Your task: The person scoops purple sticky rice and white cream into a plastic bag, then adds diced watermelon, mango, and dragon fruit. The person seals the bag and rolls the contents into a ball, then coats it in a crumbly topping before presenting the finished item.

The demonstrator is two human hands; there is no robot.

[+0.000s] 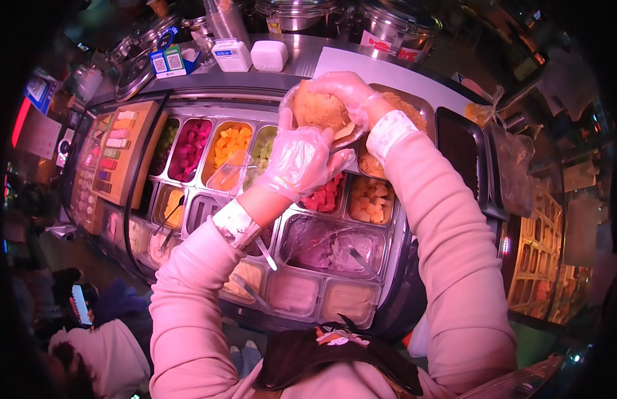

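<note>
Both my hands wear clear plastic gloves and close around a round, tan, crumbly-coated ball [318, 108] at the far side of the counter. My left hand [296, 163] grips it from the near left, thumb and fingers along its lower edge. My right hand [345, 93] curls over its far right side. A shiny, curved rim shows around the ball; I cannot tell whether it is a bowl or a wrapper. To its right, partly behind my right wrist, lies a metal tray of tan crumbs [409, 112].
Metal tubs hold magenta cubes [190, 149], orange cubes [228, 147], pale yellow cubes [371, 199] and purple paste [321, 243]. A dark tray [459, 149] stands right. Behind are a white box [269, 56], code signs [168, 62] and steel pots [395, 30]. A person [99, 349] is at lower left.
</note>
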